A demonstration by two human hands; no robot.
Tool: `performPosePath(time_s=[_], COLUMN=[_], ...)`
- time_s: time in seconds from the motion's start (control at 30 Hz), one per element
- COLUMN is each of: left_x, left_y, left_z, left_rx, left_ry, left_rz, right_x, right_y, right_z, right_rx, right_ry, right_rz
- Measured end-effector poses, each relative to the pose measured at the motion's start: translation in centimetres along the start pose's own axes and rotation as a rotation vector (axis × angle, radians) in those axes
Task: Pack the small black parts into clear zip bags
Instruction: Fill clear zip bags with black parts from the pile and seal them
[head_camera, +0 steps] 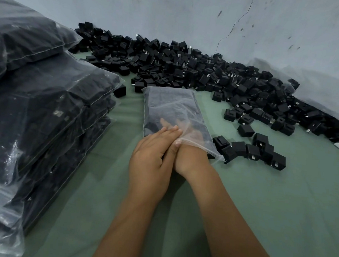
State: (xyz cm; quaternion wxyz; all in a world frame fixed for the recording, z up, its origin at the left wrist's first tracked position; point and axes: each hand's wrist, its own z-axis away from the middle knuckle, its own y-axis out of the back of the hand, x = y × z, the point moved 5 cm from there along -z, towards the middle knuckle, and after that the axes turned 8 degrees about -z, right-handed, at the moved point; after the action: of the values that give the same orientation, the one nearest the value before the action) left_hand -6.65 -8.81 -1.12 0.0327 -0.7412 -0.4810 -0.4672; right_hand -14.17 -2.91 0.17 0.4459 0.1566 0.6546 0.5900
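Hundreds of small black plug adapters (188,69) are lying heaped along the far edge of the green cloth (279,206), against the wall (172,12), while filled zip bags (46,103) are standing stacked at its left edge. One clear zip bag (172,106), partly loaded, is lying near the middle of the cloth; its long axis is running from near to far, its sealed bottom is pointing toward the heap and its open mouth toward the person. A loose cluster of adapters (253,150) is waiting just beside the mouth, on the right.

Left hand (152,155): fingers are lying nearly straight, pressing flat on the mouth's upper film, gripping nothing. Right hand (188,133): it is reaching inside the bag; through the film, what it is holding cannot be told.

For a neat fill, judging from this arrangement, the parts are best pushed to the far end and laid flat in rows, the mouth being pinned steady.
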Motion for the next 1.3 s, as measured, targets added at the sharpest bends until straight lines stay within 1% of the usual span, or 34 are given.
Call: performPosePath(time_s=[0.23,0.37,0.5,0.57,0.6,0.67,0.7,0.77,0.8,0.87,0.9,0.93,1.0,1.03,1.07,1.13,1.2,1.27,1.3], left_x=[0.0,-0.1,-0.2,-0.2,-0.3,-0.2,-0.2,-0.2,-0.3,-0.3,-0.3,-0.3,-0.3,-0.3,-0.3,-0.4,-0.5,-0.3,-0.3], left_y=[-0.1,-0.1,0.0,0.0,0.1,0.2,0.2,0.2,0.2,0.2,0.3,0.3,0.4,0.4,0.4,0.4,0.4,0.3,0.3], left_z=[0.0,0.0,-0.1,-0.1,-0.1,-0.1,-0.1,-0.2,-0.2,-0.1,-0.1,-0.1,0.0,-0.1,-0.1,-0.1,-0.2,-0.2,-0.2], left_rx=[0.01,0.018,0.016,0.014,0.016,0.021,0.02,0.015,0.015,0.022,0.026,0.033,0.041,0.042,0.041,0.042,0.039,0.027,0.018], left_ry=[-0.007,-0.006,-0.013,-0.026,-0.032,-0.041,-0.043,-0.044,-0.047,-0.047,-0.037,-0.026,-0.016,-0.02,-0.025,-0.031,-0.024,-0.022,-0.02], left_rz=[-0.01,0.002,-0.011,-0.02,-0.025,-0.038,-0.042,-0.04,-0.04,-0.035,-0.03,-0.027,-0.031,-0.035,-0.039,-0.043,-0.046,-0.054,-0.058], right_x=[0.2,0.2,-0.2,-0.3,-0.2,-0.2,-0.2,-0.1,0.2,1.6,2.8,4.3,7.3,8.7,9.8,11.5,12.2,12.5,12.6], right_y=[0.0,0.0,0.1,0.1,0.2,0.3,0.5,0.9,1.1,1.4,1.9,2.6,4.1,4.6,4.8,4.7,3.9,2.5,2.0], right_z=[-0.8,-0.1,-1.0,-0.6,-0.2,1.1,1.9,3.8,4.9,7.2,8.3,9.1,10.2,10.4,10.3,9.3,8.0,6.8,6.4], right_rx=[-0.044,-0.011,-0.082,-0.057,-0.011,0.147,0.238,0.35,0.403,0.59,0.712,0.824,0.988,1.028,1.03,0.936,0.75,0.54,0.484], right_ry=[-0.014,-0.02,-0.034,0.001,0.026,0.121,0.186,0.326,0.413,0.529,0.518,0.458,0.259,0.161,0.083,-0.035,-0.11,-0.143,-0.137], right_rz=[-0.034,-0.078,0.006,0.02,0.02,0.004,-0.028,-0.098,-0.1,-0.054,-0.066,-0.12,-0.268,-0.313,-0.333,-0.329,-0.242,-0.107,-0.063])
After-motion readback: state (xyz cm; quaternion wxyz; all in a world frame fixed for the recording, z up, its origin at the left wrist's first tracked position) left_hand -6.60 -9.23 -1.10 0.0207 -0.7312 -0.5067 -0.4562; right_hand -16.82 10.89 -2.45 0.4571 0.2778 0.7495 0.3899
